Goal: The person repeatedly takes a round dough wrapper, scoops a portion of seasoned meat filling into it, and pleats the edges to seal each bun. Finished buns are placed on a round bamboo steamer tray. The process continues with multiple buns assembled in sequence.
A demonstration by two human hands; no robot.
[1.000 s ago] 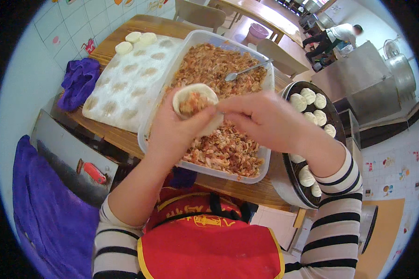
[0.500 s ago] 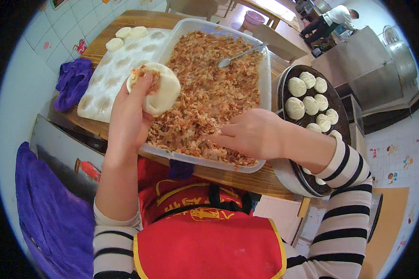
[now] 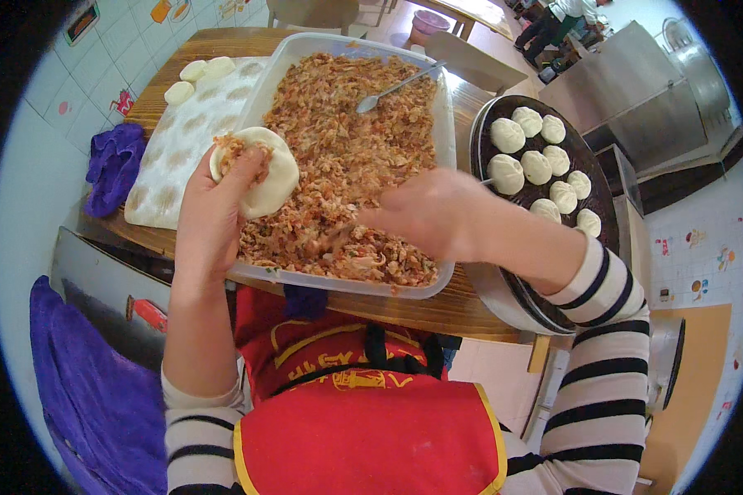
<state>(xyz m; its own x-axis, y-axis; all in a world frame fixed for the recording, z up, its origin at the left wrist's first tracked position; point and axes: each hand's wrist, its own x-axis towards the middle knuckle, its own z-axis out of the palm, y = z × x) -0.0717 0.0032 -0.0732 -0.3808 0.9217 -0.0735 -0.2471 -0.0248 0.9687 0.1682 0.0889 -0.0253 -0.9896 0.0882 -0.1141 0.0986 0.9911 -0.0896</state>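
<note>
My left hand (image 3: 215, 202) holds a round white dough wrapper (image 3: 274, 191), its thumb pressing on a mound of filling (image 3: 229, 148) on the dough. Over the near right part of the filling tub (image 3: 447, 153), my right hand (image 3: 437, 214) is closed and smeared by motion. It grips a thin metal tool; the handle end (image 3: 488, 181) pokes out beside the hand, and its other end is blurred against the filling. Brownish chopped filling (image 3: 347, 148) fills the clear plastic tub. A metal spoon (image 3: 369, 102) rests on the filling at the far right.
Left of the tub, a few dough rounds (image 3: 180, 92) lie by a floured white cloth (image 3: 161, 177). At right stands a round dark steamer tray (image 3: 590, 157) with several pleated buns (image 3: 537, 167). Purple cloths (image 3: 115, 165) hang at left. A person (image 3: 545, 25) stands far back.
My right hand has lifted slightly from the filling. The left hand still holds the wrapper, with more filling showing past its thumb. The whole view has shifted, bringing things a little leftward.
</note>
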